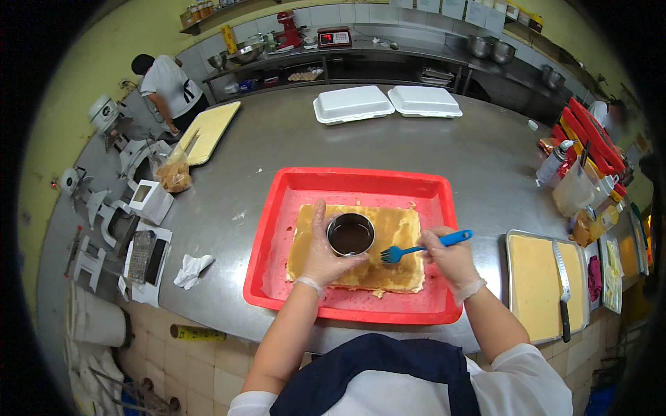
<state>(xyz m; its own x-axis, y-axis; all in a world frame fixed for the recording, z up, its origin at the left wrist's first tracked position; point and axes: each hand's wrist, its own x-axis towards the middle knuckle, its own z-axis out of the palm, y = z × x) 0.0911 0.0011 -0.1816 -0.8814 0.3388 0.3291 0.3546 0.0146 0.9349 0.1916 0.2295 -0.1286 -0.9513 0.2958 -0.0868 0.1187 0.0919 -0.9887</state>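
A rectangular sheet cake (395, 220) with a brown, moist-looking top lies in a red tray (354, 316) on the steel table. Over the cake, my left hand (326, 255), in a clear plastic glove, grips a round metal cup (350, 234) of dark brown liquid by its side. My right hand (449, 262), gloved too, is closed around a blue pastry brush (416, 248). Its bristle end is at the cake's top, right of the cup; whether it touches the surface I cannot tell.
Two white foam boxes (354, 104) stand beyond the tray. A pan of pale cake (534, 277) with a bread knife (563, 284) is at right, near bottles and a jug (574, 191). A crumpled napkin (193, 270) lies at left. Another person (173, 93) stands far left.
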